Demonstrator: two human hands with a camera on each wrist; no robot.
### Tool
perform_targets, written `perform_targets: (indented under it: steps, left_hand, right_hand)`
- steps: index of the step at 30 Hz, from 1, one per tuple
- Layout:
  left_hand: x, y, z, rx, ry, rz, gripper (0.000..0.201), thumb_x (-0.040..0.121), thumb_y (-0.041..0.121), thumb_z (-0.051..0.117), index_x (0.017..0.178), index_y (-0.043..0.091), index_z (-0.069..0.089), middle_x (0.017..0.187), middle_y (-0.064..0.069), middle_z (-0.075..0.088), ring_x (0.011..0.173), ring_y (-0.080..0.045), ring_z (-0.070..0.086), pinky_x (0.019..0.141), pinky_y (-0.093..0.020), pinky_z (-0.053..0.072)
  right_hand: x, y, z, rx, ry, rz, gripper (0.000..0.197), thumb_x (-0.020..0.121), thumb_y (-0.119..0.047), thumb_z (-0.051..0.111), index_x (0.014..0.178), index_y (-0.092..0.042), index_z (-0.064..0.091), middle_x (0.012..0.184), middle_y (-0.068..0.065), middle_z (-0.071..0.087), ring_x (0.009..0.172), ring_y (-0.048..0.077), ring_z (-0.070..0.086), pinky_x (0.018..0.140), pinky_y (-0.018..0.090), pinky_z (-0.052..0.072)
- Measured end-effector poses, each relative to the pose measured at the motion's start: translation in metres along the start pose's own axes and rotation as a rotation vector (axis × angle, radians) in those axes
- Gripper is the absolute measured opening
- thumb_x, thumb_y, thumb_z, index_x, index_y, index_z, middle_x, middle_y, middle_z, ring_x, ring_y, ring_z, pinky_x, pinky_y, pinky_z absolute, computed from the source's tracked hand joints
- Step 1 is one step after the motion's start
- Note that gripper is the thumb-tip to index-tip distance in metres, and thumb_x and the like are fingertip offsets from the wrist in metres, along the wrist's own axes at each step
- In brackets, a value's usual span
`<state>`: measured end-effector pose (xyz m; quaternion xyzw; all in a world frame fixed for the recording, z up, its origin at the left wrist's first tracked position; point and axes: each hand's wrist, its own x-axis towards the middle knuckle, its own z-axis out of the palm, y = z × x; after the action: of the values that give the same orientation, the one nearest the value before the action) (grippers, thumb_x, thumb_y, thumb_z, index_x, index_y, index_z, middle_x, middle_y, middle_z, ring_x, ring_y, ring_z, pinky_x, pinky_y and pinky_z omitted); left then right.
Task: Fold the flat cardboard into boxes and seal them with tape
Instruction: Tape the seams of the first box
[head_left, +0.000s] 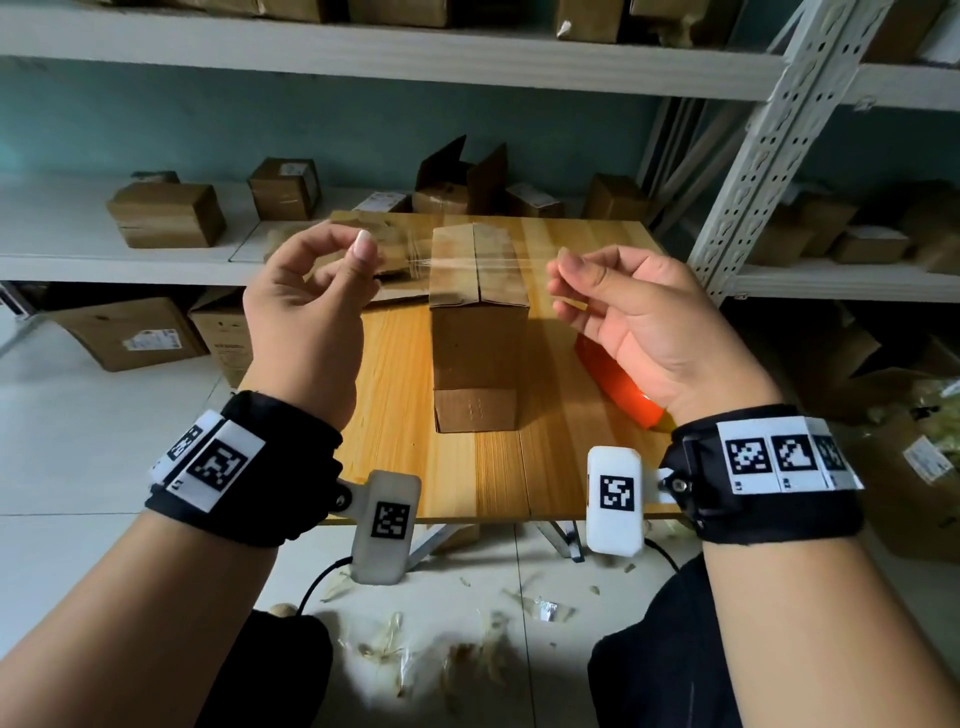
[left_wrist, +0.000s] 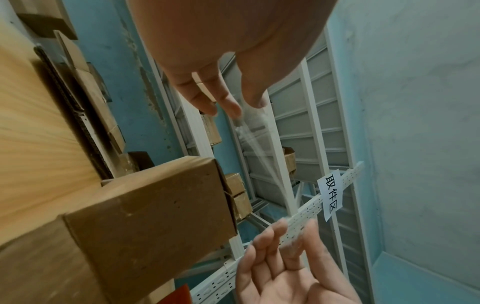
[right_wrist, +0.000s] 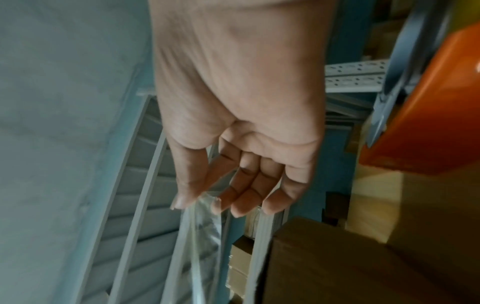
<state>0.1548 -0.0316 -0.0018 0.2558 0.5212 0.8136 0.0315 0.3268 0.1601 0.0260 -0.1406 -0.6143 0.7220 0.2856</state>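
Both hands are pinching a clear tape strip (head_left: 475, 264), left hand (head_left: 306, 306) and right hand (head_left: 634, 312) stretching it above the box (head_left: 478, 332) standing mid-desk (head_left: 395, 395). Only the right wrist view is showing the orange dispenser (right_wrist: 428, 115) close up, beside the box.

Wooden table (head_left: 395, 415), light plank top, centre of frame. On it: one folded cardboard box (head_left: 475, 332), upright at the middle; orange tape dispenser (head_left: 618, 384), right of the box near the right edge; flat cardboard pieces (head_left: 363, 228), far left corner, partly behind the hand.

White shelf (head_left: 62, 228), upper left: small brown boxes (head_left: 166, 213).
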Motion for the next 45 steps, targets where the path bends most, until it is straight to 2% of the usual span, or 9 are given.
perform_targets:
  steps: [4,9,15,21,26,30,35,38,45]
  left_hand:
    - [-0.001,0.003,0.005,-0.006,-0.008,-0.045,0.005,0.103,0.016,0.066,0.099,0.019,0.066,0.08,0.01,0.071,0.089,-0.01,0.068,0.083,-0.027,0.055]
    - [0.006,0.003,-0.005,0.034,-0.034,-0.037,0.009,0.09,0.038,0.079,0.091,0.029,0.079,0.117,-0.003,0.066,0.127,-0.035,0.061,0.106,-0.044,0.052]
    - [-0.002,0.006,-0.005,-0.07,-0.092,-0.029,0.013,0.099,0.017,0.071,0.108,0.008,0.07,0.09,-0.008,0.069,0.083,-0.02,0.061,0.083,-0.035,0.053]
    - [-0.005,0.004,-0.001,-0.081,-0.05,-0.172,0.087,0.082,0.023,0.08,0.157,0.004,0.039,0.093,-0.006,0.076,0.091,-0.018,0.072,0.093,-0.035,0.06]
    - [-0.009,0.003,-0.004,0.0,-0.079,-0.109,0.019,0.086,0.028,0.081,0.097,0.014,0.076,0.088,-0.009,0.072,0.085,-0.024,0.062,0.084,-0.04,0.053]
    - [-0.012,0.002,-0.002,0.008,-0.069,-0.034,0.014,0.09,0.027,0.081,0.094,0.016,0.074,0.086,-0.002,0.071,0.083,-0.02,0.062,0.08,-0.038,0.054]
    - [-0.013,0.001,0.005,0.051,-0.078,0.002,0.007,0.094,0.019,0.078,0.09,0.018,0.073,0.13,-0.001,0.066,0.109,-0.02,0.067,0.074,-0.021,0.051]
    - [-0.016,0.001,0.007,0.026,-0.089,0.044,0.007,0.093,0.024,0.078,0.093,0.021,0.072,0.105,-0.006,0.068,0.086,-0.017,0.061,0.076,-0.028,0.05]
    - [-0.016,0.004,0.008,0.038,-0.028,0.143,0.005,0.095,0.022,0.077,0.093,0.023,0.073,0.099,0.001,0.07,0.089,-0.01,0.066,0.083,-0.029,0.053]
  right_hand:
    - [-0.001,-0.002,0.004,0.125,-0.042,0.014,0.013,0.079,-0.013,0.081,0.086,-0.012,0.07,0.099,0.011,0.075,0.097,0.022,0.072,0.098,0.04,0.056]
    - [-0.001,-0.002,0.0,0.158,-0.073,-0.032,0.009,0.082,-0.013,0.078,0.076,-0.018,0.077,0.096,0.01,0.075,0.098,0.023,0.072,0.097,0.042,0.055]
    - [-0.003,-0.001,0.001,0.075,-0.031,-0.061,0.011,0.082,-0.017,0.079,0.087,-0.015,0.069,0.094,0.007,0.077,0.092,0.02,0.074,0.086,0.034,0.059]
    - [-0.006,0.0,-0.003,0.03,0.062,-0.141,0.012,0.084,-0.015,0.081,0.09,-0.016,0.07,0.094,0.009,0.077,0.087,0.019,0.073,0.075,0.027,0.058]
    - [-0.012,0.013,-0.002,-0.142,0.174,-0.239,0.012,0.087,-0.011,0.083,0.094,-0.015,0.075,0.091,0.012,0.079,0.088,0.025,0.075,0.076,0.028,0.059]
    - [-0.014,0.018,0.001,-0.289,0.283,-0.364,0.013,0.088,-0.018,0.086,0.096,-0.014,0.077,0.089,0.011,0.08,0.087,0.028,0.078,0.078,0.038,0.062]
    - [-0.015,0.016,0.001,-0.377,0.408,-0.457,0.048,0.088,-0.027,0.087,0.13,-0.01,0.071,0.087,0.004,0.08,0.087,0.022,0.079,0.092,0.051,0.062]
    - [-0.012,0.017,0.0,-0.412,0.435,-0.449,0.074,0.089,-0.032,0.086,0.151,-0.008,0.053,0.088,0.0,0.081,0.091,0.016,0.079,0.105,0.05,0.056]
    - [-0.016,0.016,0.006,-0.475,0.41,-0.6,0.018,0.094,-0.021,0.081,0.101,-0.005,0.078,0.092,0.005,0.079,0.088,0.017,0.078,0.083,0.046,0.064]
